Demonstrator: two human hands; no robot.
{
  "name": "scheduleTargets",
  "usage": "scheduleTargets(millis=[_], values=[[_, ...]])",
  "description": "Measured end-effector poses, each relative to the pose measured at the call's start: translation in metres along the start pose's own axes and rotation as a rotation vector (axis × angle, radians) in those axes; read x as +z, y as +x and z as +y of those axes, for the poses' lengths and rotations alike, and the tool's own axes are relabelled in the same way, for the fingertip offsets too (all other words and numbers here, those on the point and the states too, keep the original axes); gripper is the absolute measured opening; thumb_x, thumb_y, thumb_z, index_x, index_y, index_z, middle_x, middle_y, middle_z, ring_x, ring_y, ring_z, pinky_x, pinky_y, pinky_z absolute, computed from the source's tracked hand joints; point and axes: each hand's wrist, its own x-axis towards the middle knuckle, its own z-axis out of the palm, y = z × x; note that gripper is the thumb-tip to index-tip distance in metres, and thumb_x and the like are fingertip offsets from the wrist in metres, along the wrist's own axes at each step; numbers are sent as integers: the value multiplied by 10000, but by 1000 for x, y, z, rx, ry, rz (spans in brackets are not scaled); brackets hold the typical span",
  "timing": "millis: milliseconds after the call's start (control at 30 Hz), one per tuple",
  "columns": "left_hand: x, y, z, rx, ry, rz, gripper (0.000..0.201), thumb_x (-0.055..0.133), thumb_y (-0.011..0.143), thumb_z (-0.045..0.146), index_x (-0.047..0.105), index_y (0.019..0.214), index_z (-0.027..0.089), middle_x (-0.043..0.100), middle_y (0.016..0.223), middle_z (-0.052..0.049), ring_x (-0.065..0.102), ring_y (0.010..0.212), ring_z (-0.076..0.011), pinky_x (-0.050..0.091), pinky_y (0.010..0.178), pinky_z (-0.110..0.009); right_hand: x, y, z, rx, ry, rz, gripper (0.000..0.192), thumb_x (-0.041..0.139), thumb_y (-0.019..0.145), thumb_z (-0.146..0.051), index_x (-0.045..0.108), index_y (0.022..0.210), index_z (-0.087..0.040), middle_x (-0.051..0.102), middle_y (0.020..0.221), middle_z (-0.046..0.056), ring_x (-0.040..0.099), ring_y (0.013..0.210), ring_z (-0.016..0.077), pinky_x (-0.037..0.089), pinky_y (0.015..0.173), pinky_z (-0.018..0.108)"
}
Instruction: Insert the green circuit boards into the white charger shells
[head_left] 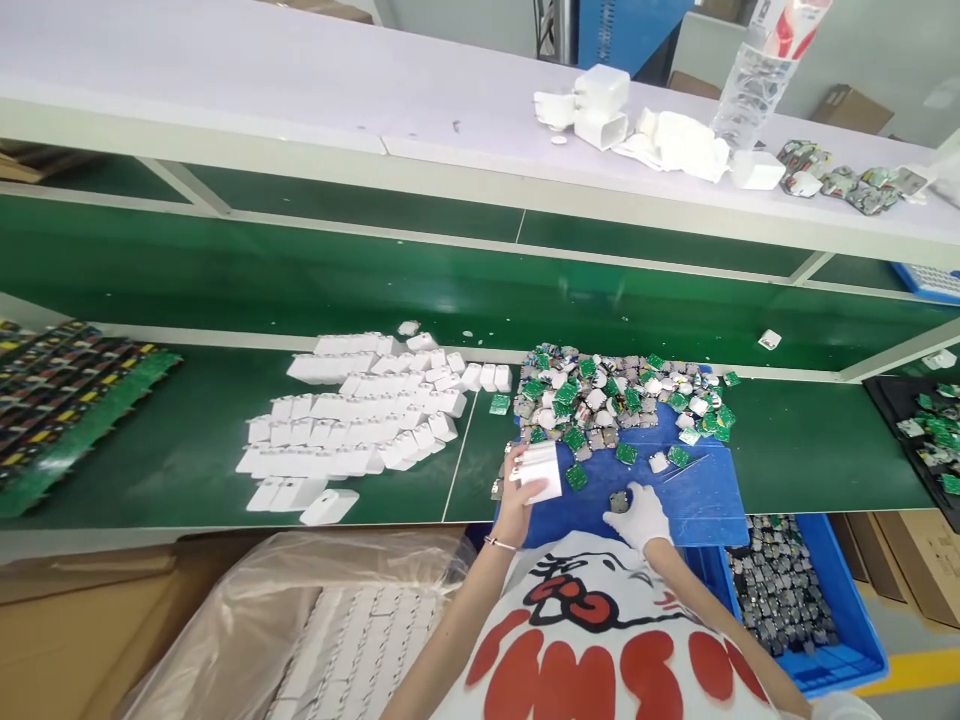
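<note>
My left hand point(514, 510), bare with a bracelet at the wrist, grips a short row of white plastic housings point(543, 470) held side by side. To its right, my right hand point(639, 516) wears a white glove. Its fingers close on a small grey-and-green circuit module point(619, 501) just over the blue mat point(705, 495). Beyond both hands lies a heap of similar modules point(592, 395), some with green boards facing up, others grey or white. A thin pointed tool point(684, 468) rests on the mat near loose modules.
Rows of white housings point(337, 425) cover the green bench left of my hands. Circuit panels point(67, 410) are stacked at far left. Below the bench are a plastic-lined box point(247, 590) and a blue crate point(862, 655) of modules. A shelf point(262, 80) with a bottle point(757, 85) spans above.
</note>
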Motion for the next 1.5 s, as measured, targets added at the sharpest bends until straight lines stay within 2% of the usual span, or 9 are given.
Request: scheduleTargets(millis=[100, 200, 367, 533, 633, 700, 967, 1233, 1500], values=[[10, -5, 14, -31, -251, -166, 729, 408, 636, 637, 459, 1224, 208, 583, 1169, -112, 539, 1111, -324, 458, 879, -492, 13, -1, -8, -2, 100, 38, 302, 544, 909, -372, 572, 1130, -167, 583, 1142, 81, 586, 985, 188, 494, 863, 393], [21, -10, 28, -135, -657, -352, 646, 455, 614, 678, 596, 1078, 252, 627, 1138, -81, 508, 1144, -338, 412, 912, -530, 10, 1, -4, -11, 208, 85, 321, 642, 822, -320, 604, 1106, -175, 626, 1092, 86, 615, 952, 201, 504, 870, 378], [31, -18, 40, -252, -970, -497, 435, 573, 597, 605, 673, 872, 283, 658, 1094, -28, 521, 1121, -304, 415, 877, -467, -30, -12, -9, -50, 410, 226, 464, 654, 743, -307, 584, 1178, -160, 611, 1180, 104, 603, 1051, 218, 495, 937, 340], [31, -26, 46, -346, -969, -610, 562, 584, 574, 580, 645, 1036, 268, 659, 1112, -27, 519, 1139, -280, 414, 913, -422, -98, -43, -57, -481, 536, 483, 369, 693, 757, -328, 639, 1101, -206, 635, 1139, 99, 588, 1074, 235, 493, 944, 407], [29, -28, 47, -391, -906, -617, 568, 597, 539, 553, 642, 1029, 269, 666, 1093, -32, 523, 1134, -280, 412, 938, -422, -122, -46, -81, -817, 356, 428, 284, 634, 818, -244, 642, 1102, -253, 666, 1091, 64, 627, 978, 189, 511, 905, 368], [27, -29, 46, -398, -892, -604, 544, 600, 526, 532, 643, 1001, 270, 673, 1062, -31, 539, 1109, -275, 425, 929, -417, -127, -42, -87, -940, 271, 361, 293, 580, 853, -227, 622, 1141, -260, 671, 1088, 55, 632, 959, 175, 524, 874, 347], [19, -35, 46, -367, -1012, -579, 523, 617, 495, 425, 610, 995, 273, 665, 961, -3, 610, 956, -232, 467, 876, -380, -125, -40, -75, -829, 259, 305, 284, 602, 837, -255, 615, 1121, -244, 621, 1124, 75, 596, 1025, 186, 526, 857, 311], [26, -36, 56, -281, -1024, -685, 598, 640, 521, 407, 559, 1101, 286, 659, 918, -23, 599, 977, -286, 462, 837, -399, -137, -38, -90, -1045, 180, 427, 184, 636, 830, -203, 612, 1010, -233, 656, 956, 45, 590, 865, 186, 474, 796, 370], [27, -36, 56, -275, -1048, -699, 585, 640, 531, 405, 571, 1096, 273, 657, 937, -22, 593, 976, -285, 442, 846, -389, -135, -37, -93, -1070, 182, 533, 239, 649, 809, -193, 594, 1038, -238, 660, 964, 55, 573, 985, 228, 486, 829, 438]])
